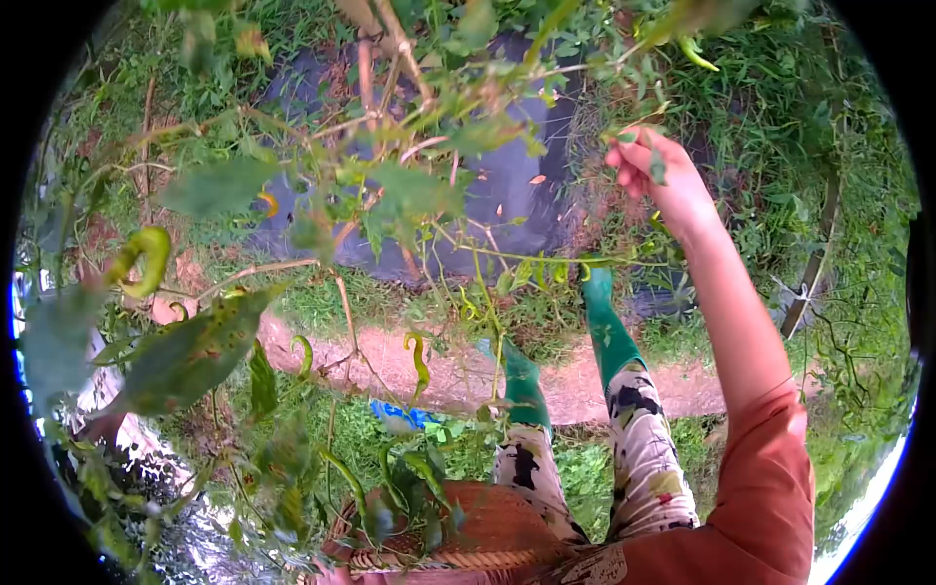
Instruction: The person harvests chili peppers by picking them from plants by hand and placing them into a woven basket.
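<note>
My right hand [655, 168] reaches out at upper right among thin pepper stems, its fingers curled together by a small leaf. What sits between those fingertips is too small to make out. At the bottom edge, my left hand [336, 575] shows only in part, against the rim of a reddish-brown woven basket [497, 512]. Leaves and long green peppers overlap the basket's left side. Curled yellow-green chili peppers hang around: one pepper [420, 363] near the middle, a larger blurred one [148, 263] at left, and another [697, 56] at upper right.
Leafy branches [346, 312] cross close in front of the camera. Black plastic sheeting [517, 166] covers the soil ahead, with grass around it. My green boots [609, 322] stand near a bare dirt strip. A blue object [402, 414] lies in the grass; a post [814, 273] leans at right.
</note>
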Motion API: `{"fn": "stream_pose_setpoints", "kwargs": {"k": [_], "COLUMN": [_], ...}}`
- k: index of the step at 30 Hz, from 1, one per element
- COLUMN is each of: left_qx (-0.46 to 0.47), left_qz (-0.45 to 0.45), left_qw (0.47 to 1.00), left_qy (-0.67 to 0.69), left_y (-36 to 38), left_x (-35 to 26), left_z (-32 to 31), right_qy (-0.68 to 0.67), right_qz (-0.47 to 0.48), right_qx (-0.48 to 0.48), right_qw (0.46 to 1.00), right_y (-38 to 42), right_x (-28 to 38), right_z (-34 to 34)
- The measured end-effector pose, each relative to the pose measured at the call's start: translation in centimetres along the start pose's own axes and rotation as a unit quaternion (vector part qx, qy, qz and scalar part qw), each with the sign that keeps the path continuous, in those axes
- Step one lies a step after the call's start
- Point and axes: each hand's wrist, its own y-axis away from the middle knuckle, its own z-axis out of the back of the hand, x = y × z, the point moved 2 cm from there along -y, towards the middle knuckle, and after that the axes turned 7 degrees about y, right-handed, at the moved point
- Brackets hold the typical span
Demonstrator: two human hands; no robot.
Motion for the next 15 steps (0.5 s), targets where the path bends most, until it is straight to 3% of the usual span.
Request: {"fn": "stream_pose_setpoints", "kwargs": {"k": [1, 2, 3, 5, 7, 9, 10, 11, 13, 15], "left_qx": [0.006, -0.022, -0.021, -0.032, -0.05, -0.084, -0.118, -0.122, -0.059, -0.032], "left_qz": [0.128, 0.126, 0.126, -0.082, -0.053, 0.002, -0.006, -0.009, 0.007, 0.021], "left_qw": [0.97, 0.964, 0.964, 0.996, 0.997, 0.994, 0.992, 0.991, 0.998, 0.999], "left_qy": [0.206, 0.232, 0.232, -0.016, 0.01, 0.063, -0.05, -0.046, -0.019, -0.001], "left_y": [0.0, 0.1, -0.8, -1.7, -1.9, -1.8, -1.1, -1.0, -3.7, -4.0], "left_x": [0.2, -0.5, -1.4, -3.4, -3.6, -3.1, -2.7, -2.2, -6.1, -8.0], "left_z": [-0.4, -0.5, 0.0, 0.6, -0.1, -1.0, -1.1, -1.5, -0.8, -0.7], "right_qy": [-0.001, 0.054, 0.11, 0.132, 0.22, 0.17, 0.058, 0.075, -0.021, -0.079], "right_qz": [-0.003, 0.03, 0.064, 0.061, 0.134, 0.143, 0.174, 0.213, 0.318, 0.28], "right_qx": [0.002, 0.033, 0.063, 0.081, 0.128, 0.056, 0.063, 0.062, 0.059, 0.065], "right_qw": [1.0, 0.998, 0.99, 0.986, 0.958, 0.973, 0.981, 0.972, 0.946, 0.954], "right_y": [-0.6, -1.5, -2.5, -4.5, -6.3, -7.1, -8.3, -9.4, -10.7, -10.9], "right_x": [0.1, 0.5, 1.2, 2.4, 3.2, 4.7, 4.5, 4.9, 5.6, 7.2], "right_z": [-0.5, -1.1, -1.7, -2.7, -3.5, -4.5, -4.8, -4.8, -5.8, -7.0]}}
